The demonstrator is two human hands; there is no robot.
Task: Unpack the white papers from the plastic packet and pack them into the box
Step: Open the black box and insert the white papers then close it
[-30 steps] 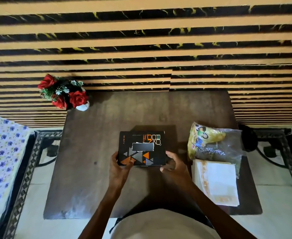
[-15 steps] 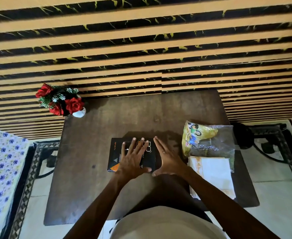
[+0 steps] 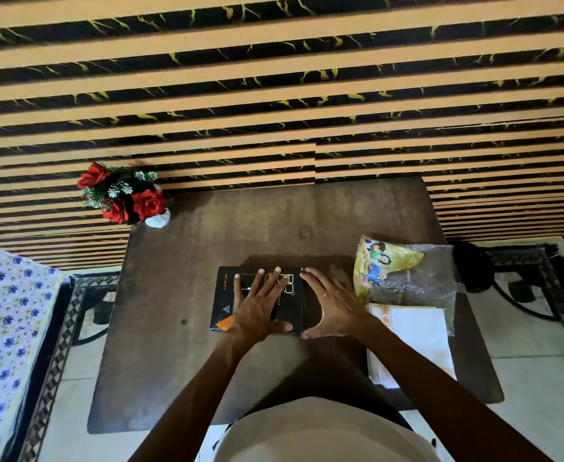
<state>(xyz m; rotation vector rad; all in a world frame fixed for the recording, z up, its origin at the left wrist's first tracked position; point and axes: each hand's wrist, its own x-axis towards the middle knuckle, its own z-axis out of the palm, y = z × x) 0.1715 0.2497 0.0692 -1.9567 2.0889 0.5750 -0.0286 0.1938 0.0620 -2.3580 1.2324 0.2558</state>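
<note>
Evidently early: table held box at centre, closed. Plastic packet lay right, white papers partly out nearer (not boxed yet). Left hand flat on lid, fingers spread; right hand open against box's right edge, grasping nothing.

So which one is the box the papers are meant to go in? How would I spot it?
Look at the dark wooden table and go to its middle, straight in front of the person. The box lies flat there under the left hand. It is the only black thing on the table, with orange triangles and lettering, unlike the clear plastic packet and white papers beside it.
</note>
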